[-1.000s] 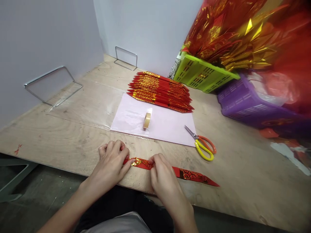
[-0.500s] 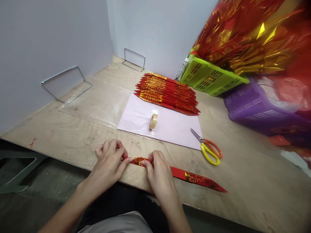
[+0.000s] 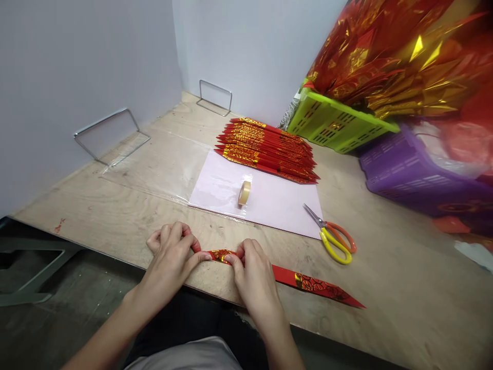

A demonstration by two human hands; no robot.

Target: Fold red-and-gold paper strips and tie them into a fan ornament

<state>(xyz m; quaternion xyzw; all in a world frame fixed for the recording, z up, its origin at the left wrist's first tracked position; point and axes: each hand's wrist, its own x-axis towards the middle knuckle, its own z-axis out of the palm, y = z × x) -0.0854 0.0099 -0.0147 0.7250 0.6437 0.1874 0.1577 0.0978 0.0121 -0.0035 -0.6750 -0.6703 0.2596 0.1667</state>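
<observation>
A long, narrow folded strip of red paper with gold print (image 3: 327, 288) lies along the front of the wooden table, its pointed right end flat on the wood. My left hand (image 3: 173, 252) is closed on the strip's left end, thumb and fingers pinching it, and that tip is hidden. My right hand (image 3: 254, 275) pinches the same strip a little farther right, thumb on top. Between the two hands a short gold-patterned stretch shows. Beyond them, a roll of clear tape (image 3: 244, 193) stands on a pale sheet (image 3: 281, 200), and scissors (image 3: 331, 236) with yellow and orange handles rest by its right corner.
A row of similar folded red-gold strips (image 3: 269, 149) lies at the sheet's far side. Two wire stands (image 3: 111, 136) are by the wall. At right are a green basket (image 3: 335, 123) full of red-gold pieces and a purple basket (image 3: 416, 174). Clear plastic film (image 3: 162, 164) lies at left.
The view has shifted slightly. My left hand has drawn a little to the left along the strip, while my right hand keeps its pinch.
</observation>
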